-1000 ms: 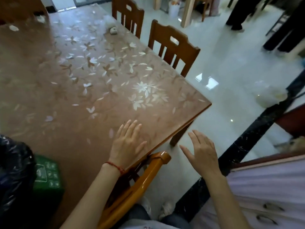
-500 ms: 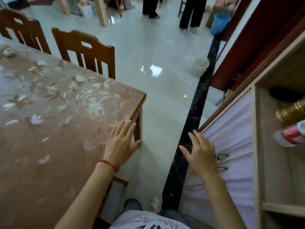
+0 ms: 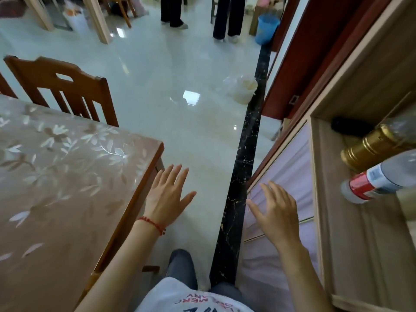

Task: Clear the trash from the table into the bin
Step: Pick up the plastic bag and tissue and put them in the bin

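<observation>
The brown table (image 3: 67, 181) with its flower-patterned cover fills the left of the head view; no trash shows on the part I see. My left hand (image 3: 167, 194), a red cord at its wrist, hovers flat and empty just off the table's right corner, above the floor. My right hand (image 3: 275, 212) is spread and empty in front of a lilac cabinet front (image 3: 290, 172). A white bag-lined bin (image 3: 244, 90) stands on the floor ahead, beside the black floor strip. A blue bin (image 3: 266, 28) stands further back.
A wooden chair (image 3: 67, 91) is pushed against the table's far side. An open shelf (image 3: 360, 221) on the right holds a gold-capped bottle (image 3: 371, 147) and a red-capped bottle (image 3: 378, 179). Two people's legs (image 3: 173, 12) stand on the shiny floor far ahead.
My view has swung right, away from the table towards the floor and cabinet. My left hand has left the tabletop and now hangs beyond its corner. The black bag and green box are out of view.
</observation>
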Action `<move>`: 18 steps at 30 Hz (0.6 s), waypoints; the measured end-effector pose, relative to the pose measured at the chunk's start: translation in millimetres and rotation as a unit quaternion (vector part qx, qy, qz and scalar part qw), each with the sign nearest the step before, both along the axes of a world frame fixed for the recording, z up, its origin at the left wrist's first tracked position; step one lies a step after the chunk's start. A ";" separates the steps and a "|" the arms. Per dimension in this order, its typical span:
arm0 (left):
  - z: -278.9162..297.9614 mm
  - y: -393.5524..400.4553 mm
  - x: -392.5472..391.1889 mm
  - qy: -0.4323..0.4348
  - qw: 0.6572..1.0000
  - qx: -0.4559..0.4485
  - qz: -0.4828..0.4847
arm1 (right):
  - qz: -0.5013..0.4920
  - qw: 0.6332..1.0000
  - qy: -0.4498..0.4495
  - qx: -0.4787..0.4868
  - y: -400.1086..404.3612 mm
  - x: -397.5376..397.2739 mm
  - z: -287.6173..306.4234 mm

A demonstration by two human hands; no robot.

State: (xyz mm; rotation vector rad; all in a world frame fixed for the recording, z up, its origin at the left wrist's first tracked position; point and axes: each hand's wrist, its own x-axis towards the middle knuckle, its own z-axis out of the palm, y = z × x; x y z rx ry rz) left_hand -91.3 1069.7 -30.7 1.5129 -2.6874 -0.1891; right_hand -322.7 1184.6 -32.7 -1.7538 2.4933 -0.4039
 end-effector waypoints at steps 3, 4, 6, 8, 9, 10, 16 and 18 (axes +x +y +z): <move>-0.3 -24.0 -10.7 0.007 1.000 0.002 -0.004 | -0.009 1.000 0.001 -0.004 -19.3 -12.4 -1.9; 0.0 -33.8 -14.1 0.006 1.000 0.003 -0.004 | -0.011 1.000 0.001 -0.005 -27.6 -15.9 -2.2; -0.2 -55.9 -21.9 0.004 1.000 0.010 -0.001 | -0.014 1.000 0.000 -0.009 -46.5 -23.0 -2.1; -2.2 -81.7 -31.9 0.007 1.000 0.018 0.000 | -0.019 1.000 0.000 -0.010 -68.5 -32.4 -2.7; -4.0 -96.3 -37.6 0.010 1.000 0.017 -0.001 | -0.023 1.000 0.001 -0.011 -81.0 -38.1 -3.6; -6.2 -111.5 -43.3 0.015 1.000 0.013 -0.005 | -0.027 1.000 0.002 -0.010 -94.2 -43.9 -4.8; -3.4 -201.7 -78.7 0.016 1.000 0.003 -0.026 | -0.050 0.999 -0.002 -0.006 -173.9 -72.3 -5.5; -0.1 -229.3 -90.3 0.011 0.999 0.011 -0.032 | -0.054 0.999 -0.002 -0.003 -197.2 -82.4 -4.9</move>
